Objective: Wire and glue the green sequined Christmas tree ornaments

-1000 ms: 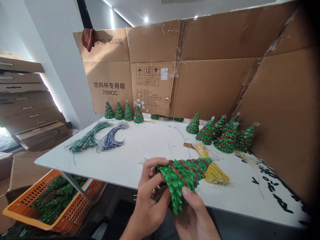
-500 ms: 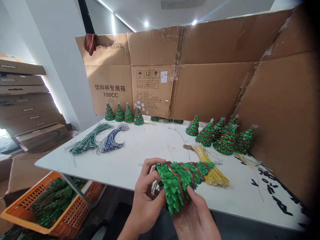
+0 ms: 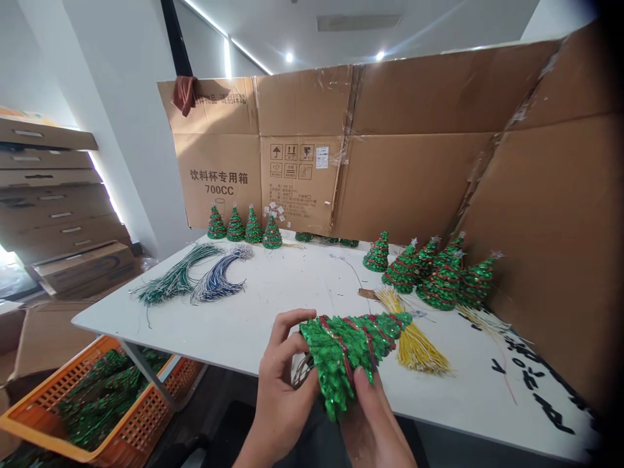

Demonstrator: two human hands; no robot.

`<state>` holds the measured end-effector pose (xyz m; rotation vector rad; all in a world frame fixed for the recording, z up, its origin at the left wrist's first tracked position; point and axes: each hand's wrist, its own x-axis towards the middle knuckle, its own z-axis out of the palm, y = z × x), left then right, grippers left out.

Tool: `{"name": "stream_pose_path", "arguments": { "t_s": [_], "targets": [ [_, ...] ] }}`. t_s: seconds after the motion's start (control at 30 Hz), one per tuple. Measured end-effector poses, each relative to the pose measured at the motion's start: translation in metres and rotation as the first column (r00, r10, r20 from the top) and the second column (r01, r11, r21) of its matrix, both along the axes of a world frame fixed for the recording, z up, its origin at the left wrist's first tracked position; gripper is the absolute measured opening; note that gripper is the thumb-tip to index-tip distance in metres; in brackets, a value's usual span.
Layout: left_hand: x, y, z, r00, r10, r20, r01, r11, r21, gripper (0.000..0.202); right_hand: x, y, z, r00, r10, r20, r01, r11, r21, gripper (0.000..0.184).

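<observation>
A small green Christmas tree [image 3: 348, 351] with red garland lies on its side between my hands, over the table's front edge, its tip toward the right. My left hand [image 3: 287, 377] grips it by the base, fingers on the rim and thumb underneath. Some thin wire [image 3: 303, 372] shows at the base beside the left fingers. My right hand [image 3: 373, 416] holds the tree from below, its thumb pressed on the side; the other right fingers are hidden. Just beyond the tip lies a bundle of yellow wires [image 3: 419, 341].
Green wires [image 3: 170, 279] and blue wires [image 3: 219, 279] lie on the white table [image 3: 292, 286] at left. Finished-looking trees stand at the back left [image 3: 253, 226] and right [image 3: 439, 279]. Cardboard walls [image 3: 404, 182] enclose the back. An orange crate [image 3: 131, 416] stands low at left.
The tree and both hands have shifted slightly left, and my right thumb has slid a little left along the tree. The camera view has tilted slightly.
</observation>
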<state>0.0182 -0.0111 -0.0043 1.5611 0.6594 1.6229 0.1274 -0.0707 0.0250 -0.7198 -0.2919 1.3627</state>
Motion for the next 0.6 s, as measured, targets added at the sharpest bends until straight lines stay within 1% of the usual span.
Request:
{"name": "stream_pose_path", "arguments": {
  "t_s": [0.13,0.23,0.33,0.4,0.43,0.47,0.5,0.53,0.57,0.6],
  "targets": [
    [-0.011,0.003,0.007,0.994,-0.111,0.018,0.112,0.993,-0.048,0.015,0.013,0.003,0.0,0.998,0.049,0.033,-0.049,0.999,0.001,0.067],
    [-0.024,0.002,0.017,0.991,-0.12,0.065,0.127,0.986,-0.11,0.022,0.024,0.005,0.004,0.998,0.007,0.07,-0.009,1.0,0.027,0.069],
    [-0.034,0.004,0.035,0.992,-0.118,0.038,0.123,0.981,-0.148,0.03,0.028,0.004,0.014,0.98,-0.095,0.173,0.087,0.995,0.056,0.075],
    [-0.037,0.01,0.054,0.983,-0.175,-0.051,0.166,0.976,-0.143,0.037,0.029,0.004,0.023,0.94,-0.166,0.298,0.137,0.984,0.116,0.079],
    [-0.037,0.015,0.065,0.973,-0.207,-0.098,0.193,0.972,-0.134,0.041,0.03,0.004,0.027,0.901,-0.204,0.384,0.155,0.976,0.155,0.079],
    [-0.036,0.022,0.078,0.964,-0.224,-0.141,0.206,0.969,-0.135,0.045,0.031,0.006,0.03,0.845,-0.239,0.479,0.164,0.967,0.193,0.079],
    [-0.034,0.03,0.091,0.948,-0.255,-0.192,0.227,0.961,-0.156,0.049,0.034,0.008,0.033,0.77,-0.266,0.58,0.165,0.961,0.221,0.078],
    [-0.032,0.039,0.103,0.926,-0.294,-0.239,0.266,0.954,-0.142,0.054,0.037,0.011,0.036,0.671,-0.284,0.685,0.166,0.958,0.235,0.078],
    [-0.03,0.048,0.116,0.903,-0.327,-0.279,0.306,0.945,-0.116,0.059,0.041,0.016,0.039,0.549,-0.298,0.781,0.17,0.955,0.244,0.078],
    [-0.027,0.057,0.127,0.889,-0.345,-0.301,0.331,0.939,-0.096,0.06,0.046,0.021,0.041,0.412,-0.31,0.857,0.175,0.95,0.26,0.079]
  ]
}}
